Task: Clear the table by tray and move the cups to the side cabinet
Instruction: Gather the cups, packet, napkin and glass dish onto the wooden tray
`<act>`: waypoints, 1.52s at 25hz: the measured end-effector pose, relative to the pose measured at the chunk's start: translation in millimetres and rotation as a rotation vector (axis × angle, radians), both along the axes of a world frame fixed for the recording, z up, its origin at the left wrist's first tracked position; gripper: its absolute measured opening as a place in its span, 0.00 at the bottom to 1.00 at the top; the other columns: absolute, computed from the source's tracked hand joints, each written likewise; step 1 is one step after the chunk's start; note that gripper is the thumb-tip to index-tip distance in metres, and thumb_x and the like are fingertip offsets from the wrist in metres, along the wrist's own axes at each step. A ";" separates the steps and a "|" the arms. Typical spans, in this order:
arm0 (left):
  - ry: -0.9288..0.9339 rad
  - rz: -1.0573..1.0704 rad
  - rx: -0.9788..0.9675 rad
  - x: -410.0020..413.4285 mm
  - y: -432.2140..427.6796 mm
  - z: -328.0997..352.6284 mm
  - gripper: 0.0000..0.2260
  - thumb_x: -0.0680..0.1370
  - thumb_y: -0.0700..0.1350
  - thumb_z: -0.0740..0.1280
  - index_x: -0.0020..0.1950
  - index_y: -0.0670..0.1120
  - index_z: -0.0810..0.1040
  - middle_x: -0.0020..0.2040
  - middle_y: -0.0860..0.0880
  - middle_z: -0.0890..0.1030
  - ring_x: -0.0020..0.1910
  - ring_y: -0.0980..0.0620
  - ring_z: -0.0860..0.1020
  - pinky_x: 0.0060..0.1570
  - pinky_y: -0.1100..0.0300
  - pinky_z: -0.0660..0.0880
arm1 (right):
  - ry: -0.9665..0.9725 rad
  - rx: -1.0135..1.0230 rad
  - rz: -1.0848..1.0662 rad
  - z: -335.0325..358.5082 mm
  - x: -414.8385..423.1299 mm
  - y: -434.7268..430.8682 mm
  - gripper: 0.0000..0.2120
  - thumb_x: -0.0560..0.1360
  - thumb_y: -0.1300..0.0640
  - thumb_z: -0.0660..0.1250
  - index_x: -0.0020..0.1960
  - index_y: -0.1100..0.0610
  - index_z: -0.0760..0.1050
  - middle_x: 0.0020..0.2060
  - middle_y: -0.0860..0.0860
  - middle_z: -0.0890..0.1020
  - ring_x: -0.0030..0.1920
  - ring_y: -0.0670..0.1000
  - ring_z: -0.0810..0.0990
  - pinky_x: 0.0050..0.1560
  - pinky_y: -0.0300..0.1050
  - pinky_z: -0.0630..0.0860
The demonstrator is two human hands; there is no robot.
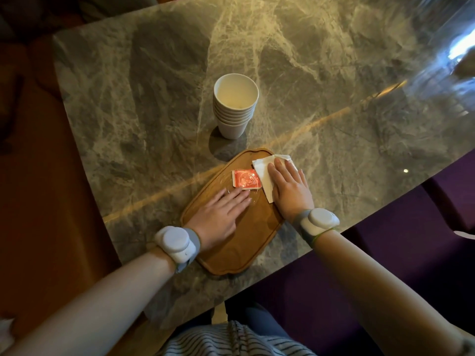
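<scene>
A wooden tray [246,242] lies on the marble table near its front edge. On the tray's far end sit a red sachet [246,178] and a white paper napkin [264,170]. My left hand [221,214] rests flat on the tray, fingers stretched toward the sachet, over what looks like clear plastic. My right hand [289,187] lies flat on the napkin, pressing it down. A stack of several white cups [235,106] stands upright on the table just beyond the tray, apart from both hands.
The grey marble table [334,86] stretches away beyond the cups. A brown seat [38,176] lies left of the table and a purple seat [385,253] to the right. White wrist devices sit on both forearms.
</scene>
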State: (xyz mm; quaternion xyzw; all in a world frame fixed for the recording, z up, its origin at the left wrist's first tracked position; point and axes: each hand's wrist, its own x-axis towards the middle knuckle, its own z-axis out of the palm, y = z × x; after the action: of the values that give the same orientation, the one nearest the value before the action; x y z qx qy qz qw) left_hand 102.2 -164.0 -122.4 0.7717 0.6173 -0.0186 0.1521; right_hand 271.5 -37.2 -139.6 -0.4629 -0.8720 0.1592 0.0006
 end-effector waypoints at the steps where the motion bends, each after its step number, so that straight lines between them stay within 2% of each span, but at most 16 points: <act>1: -0.078 0.039 0.079 -6.0 2.9 2.0 0.26 0.80 0.44 0.55 0.77 0.46 0.53 0.79 0.48 0.54 0.78 0.49 0.49 0.77 0.52 0.46 | 0.012 0.025 -0.008 2.7 -1.0 0.4 0.22 0.79 0.57 0.56 0.72 0.54 0.61 0.74 0.53 0.62 0.76 0.56 0.54 0.75 0.58 0.47; 4: -0.483 0.474 0.279 -23.6 40.1 18.4 0.28 0.76 0.39 0.64 0.74 0.41 0.60 0.76 0.42 0.62 0.76 0.44 0.59 0.74 0.55 0.54 | 0.269 0.009 -0.145 23.5 -18.8 17.8 0.22 0.76 0.60 0.61 0.69 0.56 0.65 0.70 0.56 0.69 0.70 0.57 0.66 0.71 0.52 0.60; 6: -0.808 0.851 0.181 -38.2 81.8 29.5 0.33 0.74 0.37 0.67 0.76 0.43 0.55 0.77 0.43 0.59 0.76 0.46 0.57 0.71 0.60 0.54 | 0.495 -0.200 -0.257 42.6 -44.9 40.3 0.28 0.73 0.63 0.64 0.72 0.56 0.61 0.69 0.56 0.69 0.68 0.56 0.68 0.66 0.47 0.66; 7: -0.923 0.947 0.115 -45.5 103.5 31.5 0.36 0.74 0.36 0.67 0.77 0.45 0.52 0.77 0.43 0.58 0.76 0.47 0.57 0.72 0.59 0.55 | 0.555 -0.315 -0.284 49.7 -59.1 52.6 0.32 0.72 0.63 0.66 0.73 0.56 0.58 0.70 0.57 0.67 0.69 0.56 0.68 0.66 0.48 0.67; 10: -1.082 0.925 0.082 -58.1 143.5 30.1 0.42 0.71 0.33 0.71 0.77 0.45 0.50 0.76 0.44 0.61 0.74 0.49 0.61 0.70 0.59 0.60 | 0.616 -0.519 -0.313 59.5 -91.5 80.5 0.40 0.70 0.62 0.71 0.75 0.53 0.52 0.73 0.57 0.64 0.71 0.56 0.65 0.70 0.52 0.66; 12: -1.171 0.884 0.057 -61.1 147.5 28.7 0.42 0.71 0.32 0.71 0.77 0.46 0.50 0.75 0.43 0.62 0.72 0.48 0.64 0.64 0.61 0.65 | 0.645 -0.575 -0.282 60.0 -99.8 85.9 0.40 0.70 0.62 0.71 0.74 0.53 0.53 0.71 0.57 0.67 0.70 0.56 0.67 0.70 0.54 0.67; 18: -1.244 0.877 0.182 -52.3 129.9 54.2 0.36 0.72 0.29 0.68 0.75 0.44 0.55 0.73 0.42 0.64 0.69 0.46 0.68 0.60 0.65 0.72 | 0.819 -0.530 -0.267 81.8 -93.2 68.1 0.36 0.68 0.65 0.72 0.72 0.56 0.60 0.64 0.57 0.74 0.63 0.55 0.74 0.64 0.53 0.73; 21: -1.228 0.821 0.230 -37.2 98.2 80.8 0.34 0.71 0.30 0.70 0.73 0.42 0.58 0.68 0.45 0.68 0.62 0.54 0.69 0.43 0.81 0.74 | 0.847 -0.493 -0.236 103.5 -70.6 42.0 0.36 0.67 0.63 0.73 0.71 0.54 0.62 0.61 0.54 0.76 0.60 0.52 0.76 0.60 0.46 0.75; 23: -1.178 0.785 0.233 -24.9 63.7 90.0 0.33 0.70 0.31 0.72 0.71 0.40 0.60 0.63 0.47 0.69 0.56 0.57 0.70 0.41 0.83 0.72 | 0.813 -0.477 -0.203 111.6 -53.7 8.5 0.34 0.68 0.62 0.73 0.70 0.55 0.63 0.59 0.52 0.77 0.57 0.49 0.77 0.56 0.38 0.76; 26: -1.179 0.805 0.122 -13.1 8.5 86.4 0.35 0.67 0.31 0.74 0.69 0.40 0.61 0.60 0.45 0.69 0.54 0.55 0.72 0.40 0.77 0.76 | 0.783 -0.532 -0.153 112.3 -32.4 -44.6 0.30 0.68 0.63 0.73 0.67 0.57 0.66 0.53 0.47 0.76 0.51 0.44 0.77 0.49 0.31 0.77; 28: -1.193 0.809 0.080 -8.3 -28.8 77.7 0.34 0.65 0.31 0.75 0.65 0.43 0.62 0.59 0.45 0.68 0.55 0.53 0.72 0.39 0.76 0.76 | 0.792 -0.608 -0.121 106.0 -20.5 -78.3 0.28 0.68 0.63 0.73 0.63 0.50 0.67 0.51 0.42 0.75 0.50 0.43 0.76 0.48 0.32 0.78; 30: -1.187 0.819 0.092 -6.1 -56.5 66.3 0.34 0.63 0.33 0.77 0.61 0.48 0.62 0.61 0.43 0.69 0.53 0.56 0.73 0.40 0.77 0.76 | 0.775 -0.640 -0.106 97.4 -14.9 -102.3 0.29 0.68 0.62 0.73 0.60 0.41 0.66 0.51 0.40 0.74 0.52 0.42 0.76 0.49 0.33 0.77; 33: -1.150 0.804 0.110 -1.3 -80.5 51.9 0.35 0.63 0.33 0.77 0.58 0.55 0.62 0.64 0.43 0.67 0.54 0.54 0.73 0.41 0.78 0.75 | 0.707 -0.614 -0.091 87.0 -9.4 -124.9 0.31 0.68 0.62 0.73 0.57 0.35 0.63 0.53 0.35 0.72 0.54 0.35 0.74 0.51 0.28 0.74; 35: -1.148 0.796 0.097 6.9 -80.8 46.2 0.35 0.64 0.34 0.77 0.58 0.58 0.61 0.65 0.45 0.66 0.59 0.49 0.73 0.48 0.69 0.78 | 0.683 -0.589 -0.098 83.7 -4.6 -127.7 0.33 0.68 0.64 0.72 0.58 0.35 0.61 0.54 0.35 0.71 0.54 0.32 0.73 0.53 0.26 0.73; 37: -1.089 0.815 0.089 12.3 -79.7 43.1 0.37 0.64 0.36 0.78 0.65 0.51 0.61 0.67 0.44 0.65 0.63 0.47 0.71 0.57 0.56 0.76 | 0.668 -0.600 -0.099 81.4 -1.8 -129.9 0.34 0.68 0.65 0.71 0.60 0.36 0.60 0.53 0.34 0.71 0.54 0.33 0.74 0.53 0.25 0.72; 38: -1.060 0.805 0.082 11.4 -79.7 42.3 0.39 0.64 0.37 0.78 0.68 0.48 0.59 0.67 0.45 0.64 0.64 0.47 0.70 0.59 0.56 0.75 | 0.633 -0.610 -0.076 82.5 0.1 -127.9 0.33 0.68 0.64 0.71 0.62 0.38 0.60 0.53 0.35 0.71 0.54 0.35 0.74 0.52 0.25 0.72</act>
State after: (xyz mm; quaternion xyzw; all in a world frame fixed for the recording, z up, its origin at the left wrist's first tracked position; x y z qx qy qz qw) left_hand 113.5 -243.7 -80.1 0.3911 0.6991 0.4450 0.4004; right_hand 271.6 -165.1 -57.0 -0.4021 -0.7243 0.5431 0.1368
